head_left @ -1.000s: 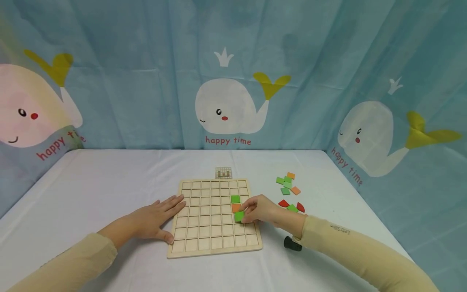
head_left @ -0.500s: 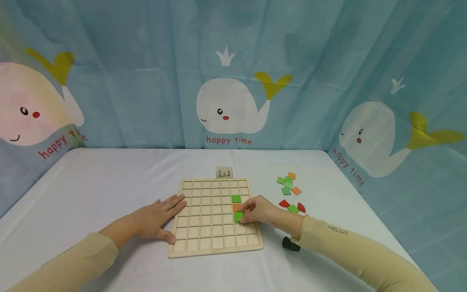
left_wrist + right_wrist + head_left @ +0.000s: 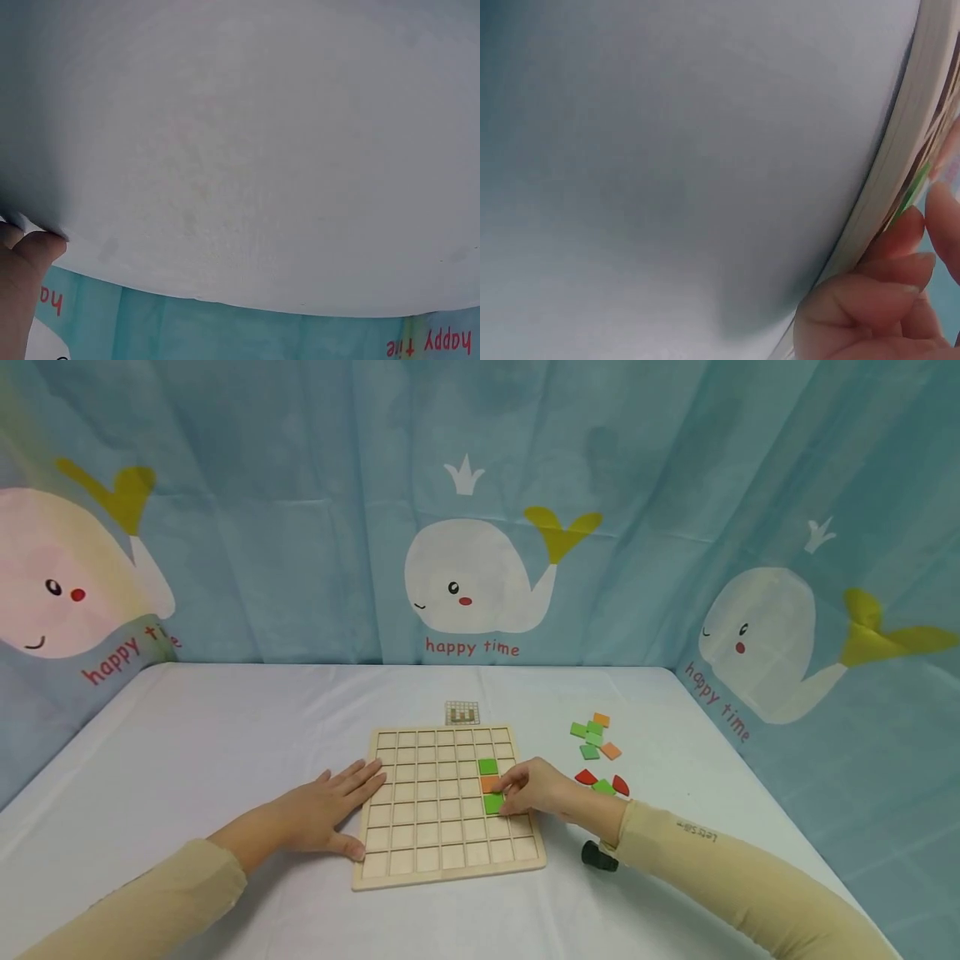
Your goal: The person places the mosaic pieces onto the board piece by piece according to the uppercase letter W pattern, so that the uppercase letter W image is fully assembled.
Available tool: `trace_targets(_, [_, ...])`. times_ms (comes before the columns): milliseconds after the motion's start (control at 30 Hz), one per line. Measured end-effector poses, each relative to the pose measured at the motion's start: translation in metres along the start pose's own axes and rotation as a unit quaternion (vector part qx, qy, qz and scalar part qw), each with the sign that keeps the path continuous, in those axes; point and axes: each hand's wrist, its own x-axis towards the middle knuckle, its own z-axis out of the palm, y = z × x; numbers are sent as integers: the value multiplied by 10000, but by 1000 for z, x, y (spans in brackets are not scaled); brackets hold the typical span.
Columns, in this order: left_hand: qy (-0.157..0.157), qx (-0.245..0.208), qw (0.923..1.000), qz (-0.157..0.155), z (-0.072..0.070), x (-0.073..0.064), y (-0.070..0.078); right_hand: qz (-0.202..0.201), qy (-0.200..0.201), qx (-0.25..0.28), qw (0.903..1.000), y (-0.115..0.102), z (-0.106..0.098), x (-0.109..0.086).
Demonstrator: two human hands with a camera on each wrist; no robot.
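Note:
A wooden grid board [image 3: 448, 883] lies on the white table in the head view. My left hand [image 3: 318, 810] rests spread along its left edge, with fingertips on the rim. In the right column area, a green square tile [image 3: 488, 766] sits above an orange square tile [image 3: 489, 783], and below that lies a second green square tile [image 3: 492, 804]. My right hand [image 3: 536, 789] is bent over the board's right side, its thumb and fingertips at the lower green tile's right edge. In the right wrist view, curled fingers [image 3: 900, 240] meet a sliver of green tile [image 3: 913, 187] at the board's rim.
Right of the board lie several loose green and orange tiles [image 3: 592, 739] and red quarter-round pieces [image 3: 621, 785]. A small black object [image 3: 598, 856] is close to the right sleeve. Behind the board lies a small grid pattern card [image 3: 462, 713]. A whale-print curtain [image 3: 315, 527] closes the back.
The lower green tile has gone from slightly askew to lying in line with its grid cell, the right fingers staying beside it. The left hand keeps its place on the board's edge.

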Motion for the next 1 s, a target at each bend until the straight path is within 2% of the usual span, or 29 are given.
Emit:
trace_targets(300, [-30,-18,9999,-145,2,1,7,92,-53,242,9997,7,-18,0])
trace_targets(700, [36,134,9999,-95,2,1,6,302,590,464,9967,9,-65,-12])
trace_targets(1000, [5,109,9999,-124,4,1,5,80,320,67,9994,14,-105,-18])
